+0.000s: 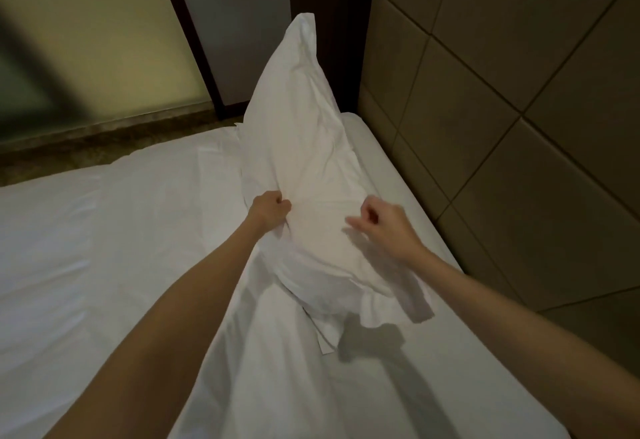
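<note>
A white pillow (304, 147) in a white case stands tilted on end on the bed, its top corner pointing up against the dark post. My left hand (269, 210) grips a fold of the case on the pillow's left side. Just off the pillow's right side hovers my right hand (384, 227), blurred, fingers loosely curled and holding nothing. The open end of the case (391, 303) hangs loose and rumpled near me.
The bed (86, 248) is covered by a white sheet. A padded tan headboard wall (519, 109) runs along the right. A frosted glass panel (104, 40) and a dark door frame (194, 40) stand beyond a strip of floor at the back.
</note>
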Demonstrator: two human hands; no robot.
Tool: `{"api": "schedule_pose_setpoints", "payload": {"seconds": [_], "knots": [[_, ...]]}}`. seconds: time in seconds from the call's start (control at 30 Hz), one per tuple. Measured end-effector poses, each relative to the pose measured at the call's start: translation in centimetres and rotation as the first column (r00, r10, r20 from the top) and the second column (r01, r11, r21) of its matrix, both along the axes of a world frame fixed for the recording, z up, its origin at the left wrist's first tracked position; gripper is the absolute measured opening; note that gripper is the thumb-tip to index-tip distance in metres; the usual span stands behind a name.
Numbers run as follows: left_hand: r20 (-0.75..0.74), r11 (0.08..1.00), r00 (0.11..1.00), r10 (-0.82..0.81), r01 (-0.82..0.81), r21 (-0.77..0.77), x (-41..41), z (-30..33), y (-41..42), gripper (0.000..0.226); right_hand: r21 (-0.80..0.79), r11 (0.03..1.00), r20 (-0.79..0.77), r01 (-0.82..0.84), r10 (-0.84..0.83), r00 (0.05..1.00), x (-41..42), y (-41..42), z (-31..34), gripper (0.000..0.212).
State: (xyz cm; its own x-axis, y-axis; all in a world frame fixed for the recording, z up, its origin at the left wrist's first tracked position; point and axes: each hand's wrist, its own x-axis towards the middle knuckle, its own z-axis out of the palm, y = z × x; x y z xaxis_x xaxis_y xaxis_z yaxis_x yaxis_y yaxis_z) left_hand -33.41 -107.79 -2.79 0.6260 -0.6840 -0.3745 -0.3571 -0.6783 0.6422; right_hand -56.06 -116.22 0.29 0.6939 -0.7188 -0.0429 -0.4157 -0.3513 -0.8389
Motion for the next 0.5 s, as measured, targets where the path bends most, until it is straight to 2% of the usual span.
{"api": "schedule_pose_setpoints", "payload": {"seconds": [0.07,0.1,0.2,0.23,0.3,0.37,0.4,0.5], "knots": [[-0.017,1.000,1.000,0.009,-0.009,-0.005,0.1,0.1,0.9,0.033,-0.064,0.984,-0.050,0.167,-0.170,0.984,2.8,-2.5,0.6,0.031],[-0.031,1.000,0.999,0.016,-0.017,-0.016,0.2,0.0,1.3,0.030,-0.066,0.976,-0.145,0.206,-0.214,0.966,4.1,-3.6,0.7,0.040],[-0.080,0.998,0.996,0.040,-0.044,-0.052,0.5,-0.2,2.2,0.028,0.112,0.974,-0.420,0.198,-0.134,0.898,8.1,-5.6,0.7,0.099],[-0.082,0.997,0.996,0.043,-0.049,-0.062,0.8,-0.2,2.4,0.033,0.174,0.966,-0.457,0.192,-0.094,0.885,9.5,-5.9,0.4,0.111],[-0.085,0.996,0.996,0.036,-0.042,-0.072,0.7,-0.4,2.9,0.037,0.231,0.949,-0.515,0.216,-0.069,0.854,11.2,-6.1,-0.7,0.122],[-0.097,0.995,0.994,0.051,-0.058,-0.077,0.9,-0.7,3.3,0.036,0.201,0.939,-0.564,0.281,-0.124,0.817,12.9,-5.7,-2.1,0.118],[-0.108,0.995,0.992,0.058,-0.067,-0.080,0.8,-0.8,3.6,0.034,0.168,0.930,-0.577,0.327,-0.176,0.798,13.3,-5.3,-2.9,0.107],[-0.150,0.989,0.983,0.110,-0.123,-0.084,0.6,-1.5,4.4,0.028,0.086,0.924,-0.503,0.373,-0.283,0.817,14.1,-3.5,-5.6,0.048]]}}
